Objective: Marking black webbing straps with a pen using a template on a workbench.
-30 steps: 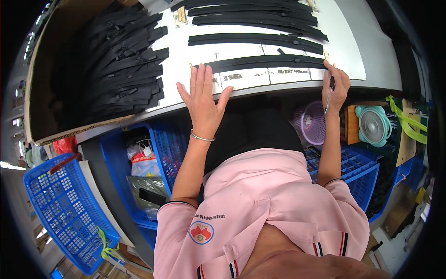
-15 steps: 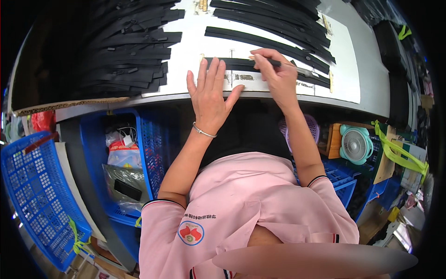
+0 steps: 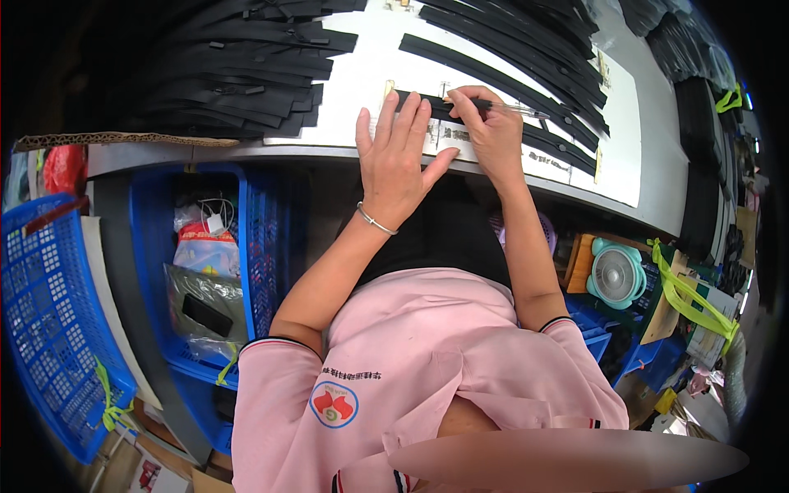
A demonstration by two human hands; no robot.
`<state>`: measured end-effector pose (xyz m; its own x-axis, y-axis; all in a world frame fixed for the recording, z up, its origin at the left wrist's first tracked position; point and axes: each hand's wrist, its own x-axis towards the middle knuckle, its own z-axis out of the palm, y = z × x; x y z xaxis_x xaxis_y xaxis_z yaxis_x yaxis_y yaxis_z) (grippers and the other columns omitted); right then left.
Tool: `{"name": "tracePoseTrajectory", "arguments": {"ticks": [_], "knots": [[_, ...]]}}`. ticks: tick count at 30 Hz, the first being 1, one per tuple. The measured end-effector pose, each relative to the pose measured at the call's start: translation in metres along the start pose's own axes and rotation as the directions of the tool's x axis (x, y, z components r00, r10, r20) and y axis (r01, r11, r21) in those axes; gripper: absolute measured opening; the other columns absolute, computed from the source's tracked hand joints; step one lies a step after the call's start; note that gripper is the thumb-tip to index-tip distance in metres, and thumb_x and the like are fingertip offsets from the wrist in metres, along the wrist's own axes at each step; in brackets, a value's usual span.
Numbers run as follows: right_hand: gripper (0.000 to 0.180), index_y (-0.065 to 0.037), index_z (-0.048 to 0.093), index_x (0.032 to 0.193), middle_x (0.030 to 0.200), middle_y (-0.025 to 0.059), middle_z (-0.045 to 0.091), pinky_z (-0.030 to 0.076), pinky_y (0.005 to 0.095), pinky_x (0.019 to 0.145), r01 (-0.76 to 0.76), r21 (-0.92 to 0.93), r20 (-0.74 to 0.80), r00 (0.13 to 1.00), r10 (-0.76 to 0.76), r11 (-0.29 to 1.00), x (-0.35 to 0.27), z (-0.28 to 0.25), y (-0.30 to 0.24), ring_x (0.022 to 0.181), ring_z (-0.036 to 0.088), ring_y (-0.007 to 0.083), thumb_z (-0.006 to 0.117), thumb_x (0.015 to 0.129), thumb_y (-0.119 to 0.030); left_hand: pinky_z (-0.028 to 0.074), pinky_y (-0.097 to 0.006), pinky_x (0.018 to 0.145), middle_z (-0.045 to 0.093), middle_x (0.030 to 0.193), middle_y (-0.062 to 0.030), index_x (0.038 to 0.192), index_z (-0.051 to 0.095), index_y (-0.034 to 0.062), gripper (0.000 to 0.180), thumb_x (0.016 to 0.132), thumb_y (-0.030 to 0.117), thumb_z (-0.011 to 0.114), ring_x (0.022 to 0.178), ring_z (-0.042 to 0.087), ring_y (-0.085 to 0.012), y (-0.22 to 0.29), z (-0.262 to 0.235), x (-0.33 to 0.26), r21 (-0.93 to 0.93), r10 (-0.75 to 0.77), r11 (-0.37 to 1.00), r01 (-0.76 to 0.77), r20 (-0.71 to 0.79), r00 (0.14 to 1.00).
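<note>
My left hand (image 3: pixel 398 164) lies palm down with fingers spread, its fingertips on the left end of a black zipper strip (image 3: pixel 567 152). The strip stretches along the near side of a white board (image 3: pixel 622 140). My right hand (image 3: pixel 498 135) pinches a pen with a clear barrel (image 3: pixel 523 110), its point low over the strip near a cross-shaped ink mark on the board. The pen tip is partly hidden by my fingers. Beyond the hands, several more black strips (image 3: pixel 493 70) lie side by side on the board.
A thick pile of black zipper strips (image 3: pixel 271 103) covers the table's left side, by a cardboard edge (image 3: pixel 123 142). Below the table stand a blue crate (image 3: pixel 259 271) with bags and a phone (image 3: pixel 207 315), another blue basket (image 3: pixel 57 329), and a teal fan (image 3: pixel 616 274) at right.
The whole view has shifted. My right hand with the pen has moved left along the strip, from right of the ink mark to beside it. My left hand stays flat near the strip's end.
</note>
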<state>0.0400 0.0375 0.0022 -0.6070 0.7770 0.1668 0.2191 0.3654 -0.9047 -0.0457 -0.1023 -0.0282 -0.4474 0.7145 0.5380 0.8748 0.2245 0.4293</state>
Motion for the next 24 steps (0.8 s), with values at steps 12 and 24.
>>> {"name": "tracePoseTrajectory", "arguments": {"ticks": [12,24], "knots": [[0.020,0.002,0.075,0.093,0.080,0.0043,0.074,0.049,0.0220,0.060,-0.043,-0.038,0.038,0.998,0.045,0.998,-0.002,-0.002,-0.006,0.067,0.065,0.0077,0.069,0.097,-0.018,0.026,-0.059,0.115,0.059,0.139,-0.0114,0.133,0.062,0.0032,0.067,0.082,0.044,0.079,0.138,0.047,-0.0329,-0.001,0.001,-0.002,0.023,0.004,1.000,-0.004,-0.002,1.000],[0.021,0.002,0.075,0.091,0.074,0.0048,0.073,0.050,0.0238,0.059,0.029,-0.015,0.116,0.993,-0.027,0.999,-0.004,-0.006,0.005,0.063,0.064,0.0092,0.069,0.095,-0.018,0.024,-0.058,0.116,0.060,0.139,-0.0106,0.132,0.063,0.0033,0.066,0.083,0.045,0.079,0.139,0.046,-0.0324,0.002,0.001,0.001,0.029,0.011,1.000,-0.011,0.009,1.000]]}}
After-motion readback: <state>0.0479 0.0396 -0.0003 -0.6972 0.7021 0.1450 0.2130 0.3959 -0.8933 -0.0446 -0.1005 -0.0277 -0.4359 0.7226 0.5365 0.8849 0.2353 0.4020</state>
